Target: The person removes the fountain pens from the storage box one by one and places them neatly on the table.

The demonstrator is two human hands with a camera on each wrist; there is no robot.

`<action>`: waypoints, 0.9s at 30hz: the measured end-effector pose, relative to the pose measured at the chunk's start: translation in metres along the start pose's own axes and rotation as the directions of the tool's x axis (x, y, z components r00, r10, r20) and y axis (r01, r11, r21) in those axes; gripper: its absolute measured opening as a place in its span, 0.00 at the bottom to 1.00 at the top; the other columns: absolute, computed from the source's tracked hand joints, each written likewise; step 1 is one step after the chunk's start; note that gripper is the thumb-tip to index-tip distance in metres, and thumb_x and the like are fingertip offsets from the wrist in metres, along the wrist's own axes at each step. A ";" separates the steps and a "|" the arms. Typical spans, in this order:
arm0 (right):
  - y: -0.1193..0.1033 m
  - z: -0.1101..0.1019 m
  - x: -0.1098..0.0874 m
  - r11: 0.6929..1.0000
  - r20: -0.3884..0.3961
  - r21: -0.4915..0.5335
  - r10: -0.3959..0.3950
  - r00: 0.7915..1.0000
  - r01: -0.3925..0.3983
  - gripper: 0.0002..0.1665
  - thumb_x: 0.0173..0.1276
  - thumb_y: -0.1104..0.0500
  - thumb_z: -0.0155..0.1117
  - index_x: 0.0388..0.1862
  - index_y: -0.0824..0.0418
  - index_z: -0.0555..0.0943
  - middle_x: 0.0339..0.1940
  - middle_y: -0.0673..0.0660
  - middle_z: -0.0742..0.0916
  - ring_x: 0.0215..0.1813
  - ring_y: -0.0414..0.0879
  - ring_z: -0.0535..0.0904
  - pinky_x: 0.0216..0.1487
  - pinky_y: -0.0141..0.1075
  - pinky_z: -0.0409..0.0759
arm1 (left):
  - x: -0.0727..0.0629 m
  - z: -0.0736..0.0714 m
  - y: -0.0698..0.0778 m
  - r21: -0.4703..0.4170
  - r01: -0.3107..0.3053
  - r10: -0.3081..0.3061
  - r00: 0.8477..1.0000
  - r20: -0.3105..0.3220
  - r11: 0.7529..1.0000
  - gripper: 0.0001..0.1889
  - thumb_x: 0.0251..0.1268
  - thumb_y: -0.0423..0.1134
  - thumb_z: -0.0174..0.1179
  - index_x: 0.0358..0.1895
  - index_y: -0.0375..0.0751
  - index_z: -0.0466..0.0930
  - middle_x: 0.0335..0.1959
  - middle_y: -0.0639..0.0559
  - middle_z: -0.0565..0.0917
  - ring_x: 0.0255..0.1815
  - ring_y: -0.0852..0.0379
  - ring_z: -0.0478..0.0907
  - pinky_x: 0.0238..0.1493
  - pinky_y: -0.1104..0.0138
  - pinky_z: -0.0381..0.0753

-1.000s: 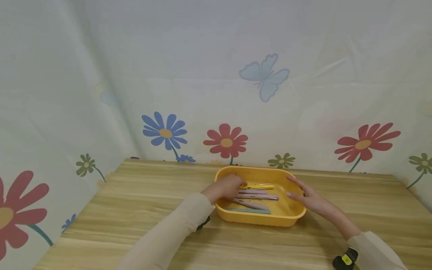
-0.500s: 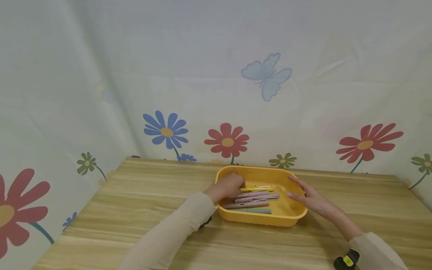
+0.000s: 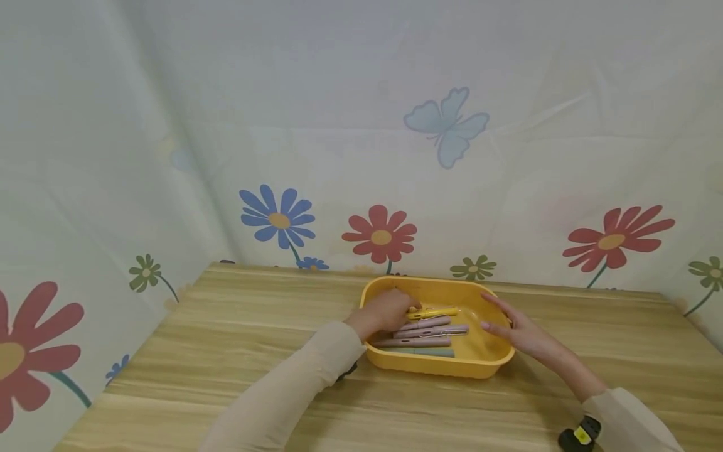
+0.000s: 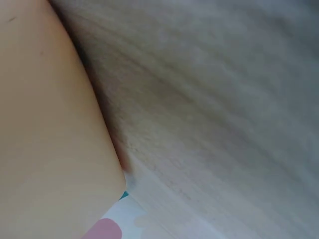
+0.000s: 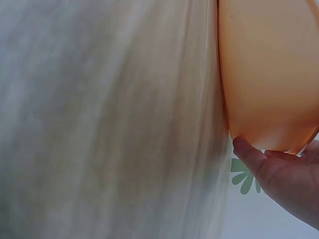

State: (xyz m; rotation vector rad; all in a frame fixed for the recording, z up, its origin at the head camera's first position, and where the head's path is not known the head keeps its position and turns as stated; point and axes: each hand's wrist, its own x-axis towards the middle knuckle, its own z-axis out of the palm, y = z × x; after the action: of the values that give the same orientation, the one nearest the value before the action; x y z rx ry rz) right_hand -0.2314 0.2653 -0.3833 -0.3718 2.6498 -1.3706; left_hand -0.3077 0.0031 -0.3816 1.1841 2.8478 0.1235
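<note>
We can't tell if our left hand (image 3: 390,310) pinches the yellow pen (image 3: 439,312) beside its fingers; our right hand (image 3: 525,331) clamps the tub (image 3: 432,365).

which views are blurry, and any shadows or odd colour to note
Head: fairly clear, soft shadows on the wooden table beside the tub; left wrist: table grain soft and smeared; right wrist: table blurred, tub looks more orange than in the head view.

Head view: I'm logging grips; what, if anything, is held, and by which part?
The right hand holds the yellow tray by its right end. The left hand is at the left end of the yellow pen; whether it grips is hidden.
</note>
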 end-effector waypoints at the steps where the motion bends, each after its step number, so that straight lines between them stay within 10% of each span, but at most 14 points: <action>1: 0.000 0.000 0.000 1.000 0.000 0.001 0.000 1.000 0.000 0.40 0.67 0.53 0.55 0.71 0.63 0.51 0.71 0.70 0.52 0.68 0.71 0.43 0.58 0.68 0.46 | 0.001 0.000 0.000 -0.001 -0.003 0.003 1.000 -0.003 1.000 0.15 0.60 0.33 0.54 0.49 0.46 0.81 0.47 0.56 0.81 0.49 0.57 0.76 0.55 0.68 0.70; 8: -0.001 -0.001 0.000 1.000 -0.002 -0.003 0.005 1.000 -0.005 0.40 0.66 0.53 0.56 0.71 0.62 0.51 0.70 0.71 0.53 0.68 0.72 0.44 0.58 0.68 0.48 | 0.004 0.001 0.002 -0.027 0.028 -0.027 0.999 0.045 0.999 0.01 0.59 0.35 0.57 0.33 0.43 0.77 0.25 0.55 0.73 0.27 0.59 0.68 0.31 0.71 0.68; 14: 0.001 0.000 0.001 1.000 -0.009 -0.011 -0.001 1.000 0.000 0.40 0.66 0.52 0.56 0.71 0.62 0.51 0.70 0.70 0.53 0.68 0.71 0.44 0.58 0.68 0.46 | 0.002 0.000 0.006 0.003 -0.031 0.031 0.999 0.034 1.000 0.10 0.62 0.38 0.55 0.45 0.48 0.81 0.38 0.57 0.81 0.36 0.61 0.74 0.46 0.71 0.73; 22: 0.001 0.001 0.001 1.000 -0.017 -0.019 0.005 1.000 -0.006 0.40 0.66 0.52 0.56 0.71 0.62 0.52 0.71 0.69 0.53 0.68 0.71 0.43 0.58 0.68 0.45 | 0.001 0.001 0.005 -0.024 -0.007 0.009 0.999 0.051 1.000 0.02 0.62 0.34 0.55 0.34 0.43 0.77 0.24 0.55 0.73 0.27 0.59 0.69 0.32 0.73 0.69; 27: 0.002 0.001 0.001 1.000 -0.014 -0.014 0.004 1.000 -0.004 0.41 0.66 0.51 0.56 0.71 0.62 0.51 0.71 0.69 0.53 0.68 0.70 0.43 0.58 0.68 0.44 | 0.000 -0.001 0.002 -0.078 0.003 0.000 0.999 0.042 0.997 0.07 0.61 0.34 0.55 0.43 0.41 0.76 0.31 0.54 0.77 0.32 0.59 0.71 0.41 0.73 0.74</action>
State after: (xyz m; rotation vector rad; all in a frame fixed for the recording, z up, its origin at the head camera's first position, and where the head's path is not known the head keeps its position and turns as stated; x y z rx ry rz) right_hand -0.2320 0.2652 -0.3854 -0.3592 2.6713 -1.3597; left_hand -0.3062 0.0042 -0.3800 1.1551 2.7806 0.2053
